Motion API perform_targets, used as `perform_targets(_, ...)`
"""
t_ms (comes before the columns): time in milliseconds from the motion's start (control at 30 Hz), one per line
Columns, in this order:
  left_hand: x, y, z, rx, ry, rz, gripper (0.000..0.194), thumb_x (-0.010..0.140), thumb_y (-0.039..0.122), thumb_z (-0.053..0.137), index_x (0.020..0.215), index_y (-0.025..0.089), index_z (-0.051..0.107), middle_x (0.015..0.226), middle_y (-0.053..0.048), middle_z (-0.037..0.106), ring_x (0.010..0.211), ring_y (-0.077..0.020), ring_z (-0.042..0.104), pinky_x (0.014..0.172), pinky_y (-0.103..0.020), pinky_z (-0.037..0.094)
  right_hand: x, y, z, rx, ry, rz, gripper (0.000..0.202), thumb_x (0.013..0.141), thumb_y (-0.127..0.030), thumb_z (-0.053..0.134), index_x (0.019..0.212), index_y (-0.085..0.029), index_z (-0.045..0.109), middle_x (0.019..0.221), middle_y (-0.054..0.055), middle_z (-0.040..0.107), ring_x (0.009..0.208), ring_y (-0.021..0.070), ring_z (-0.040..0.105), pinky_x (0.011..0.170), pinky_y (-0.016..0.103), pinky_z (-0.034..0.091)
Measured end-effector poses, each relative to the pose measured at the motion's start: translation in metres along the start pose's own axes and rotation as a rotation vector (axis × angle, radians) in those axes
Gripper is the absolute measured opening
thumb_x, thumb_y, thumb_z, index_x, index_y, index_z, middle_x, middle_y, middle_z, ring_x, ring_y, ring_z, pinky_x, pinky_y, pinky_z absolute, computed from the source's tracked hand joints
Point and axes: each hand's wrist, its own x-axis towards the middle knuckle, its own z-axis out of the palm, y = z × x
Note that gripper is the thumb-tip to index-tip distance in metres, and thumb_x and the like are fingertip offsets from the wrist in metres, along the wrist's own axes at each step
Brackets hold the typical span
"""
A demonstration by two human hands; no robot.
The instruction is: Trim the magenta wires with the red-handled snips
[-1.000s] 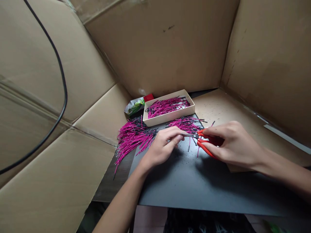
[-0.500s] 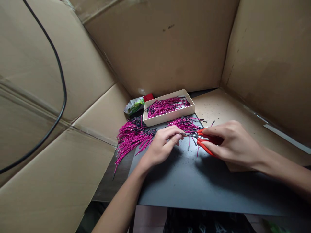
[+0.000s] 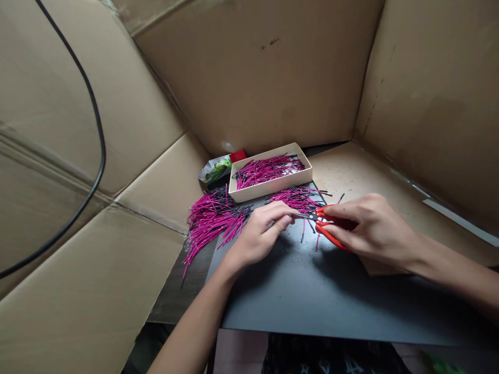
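Observation:
My right hand (image 3: 372, 226) is wrapped round the red handles of a pair of small scissors (image 3: 329, 228). Their dark, narrow blades point left and reach the fingertips of my left hand (image 3: 267, 228). Thumb and forefinger of that hand are pinched together beside the blade tips; what sits between them is too small and hidden to make out. Just behind the blades lies a loose pile of magenta wires with black ends (image 3: 294, 197). A larger heap of the same wires (image 3: 214, 218) spreads to the left of my left hand.
Behind the hands, a cream cardboard box (image 3: 273, 189) holds many more magenta wires. A green and red packet (image 3: 216, 169) lies to its left. Tiny dark scraps dot the grey work surface (image 3: 288, 306). Tall cardboard panels (image 3: 253, 78) enclose the back and sides; a black cable (image 3: 99, 135) hangs at left.
Both hands hold nearly the same place. The scissors' lower handle has moved up very slightly in my right hand; the wires and box have not moved.

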Motion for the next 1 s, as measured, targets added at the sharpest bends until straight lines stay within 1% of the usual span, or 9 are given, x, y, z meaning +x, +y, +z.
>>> perform_targets(100,0.0001,0.0004,-0.0003,0.001,0.003,0.003,0.026,0.096,0.028,0.044,0.100,0.014,0.066,0.091,-0.008,0.063,0.085,-0.0175,0.057,0.078,-0.030,0.045,-0.0002,-0.0020,-0.0004,-0.005,0.001,0.026,0.021,0.083,-0.029,0.058,0.090,-0.016,0.072,0.061,0.003,0.066,0.050,0.0117,0.053,0.050,0.027,0.034)
perform_targets(200,0.0003,0.0005,-0.0006,-0.004,0.001,0.007,0.027,0.096,0.027,0.044,0.102,0.014,0.067,0.090,-0.008,0.063,0.085,-0.0173,0.057,0.078,-0.030,0.045,-0.0003,-0.0028,-0.0007,-0.021,0.009,0.045,0.020,0.081,-0.029,0.058,0.089,-0.017,0.072,0.062,0.002,0.066,0.050,0.0118,0.052,0.050,0.027,0.034)
perform_targets(333,0.0004,-0.0002,-0.0004,-0.022,-0.002,0.015,0.027,0.096,0.027,0.044,0.103,0.015,0.068,0.092,-0.009,0.064,0.087,-0.0179,0.058,0.078,-0.031,0.046,0.0003,-0.0009,-0.0010,-0.007,-0.016,0.019,0.020,0.084,-0.030,0.056,0.087,-0.018,0.071,0.063,0.003,0.066,0.052,0.0123,0.054,0.051,0.027,0.034)
perform_targets(433,0.0002,-0.0006,-0.0003,-0.028,-0.003,0.000,0.027,0.096,0.028,0.045,0.103,0.015,0.067,0.091,-0.008,0.064,0.086,-0.0179,0.058,0.078,-0.031,0.046,0.0009,0.0000,-0.0010,-0.007,-0.003,0.003,0.022,0.086,-0.030,0.054,0.087,-0.017,0.071,0.061,0.003,0.066,0.050,0.0123,0.054,0.051,0.027,0.034)
perform_targets(600,-0.0003,-0.0007,-0.0004,-0.026,-0.022,-0.015,0.027,0.097,0.028,0.043,0.102,0.014,0.066,0.091,-0.008,0.063,0.087,-0.0177,0.057,0.079,-0.031,0.045,0.0004,-0.0021,-0.0012,0.009,-0.005,0.023,0.021,0.083,-0.028,0.057,0.090,-0.016,0.072,0.066,0.004,0.068,0.053,0.0127,0.056,0.051,0.027,0.035)
perform_targets(700,-0.0004,-0.0014,-0.0003,-0.029,-0.030,-0.014,0.028,0.097,0.029,0.042,0.103,0.015,0.066,0.092,-0.008,0.062,0.088,-0.0180,0.057,0.079,-0.031,0.046,0.0000,-0.0032,-0.0015,-0.003,0.002,0.047,0.021,0.082,-0.028,0.058,0.089,-0.016,0.072,0.065,0.003,0.068,0.052,0.0126,0.055,0.051,0.027,0.035)
perform_targets(867,-0.0003,-0.0031,0.0003,-0.031,-0.034,-0.003,0.029,0.097,0.029,0.041,0.106,0.016,0.065,0.091,-0.008,0.062,0.087,-0.0182,0.056,0.078,-0.031,0.046,0.0009,-0.0015,-0.0013,-0.003,-0.010,0.017,0.021,0.084,-0.029,0.056,0.089,-0.016,0.072,0.064,0.004,0.068,0.051,0.0124,0.056,0.051,0.027,0.035)
perform_targets(1000,0.0000,-0.0025,0.0003,-0.029,-0.033,-0.003,0.028,0.098,0.028,0.041,0.103,0.015,0.065,0.089,-0.007,0.060,0.086,-0.0177,0.055,0.078,-0.031,0.045,0.0012,-0.0016,-0.0019,-0.011,0.005,0.011,0.022,0.085,-0.029,0.055,0.089,-0.016,0.072,0.064,0.004,0.068,0.052,0.0128,0.056,0.051,0.027,0.036)
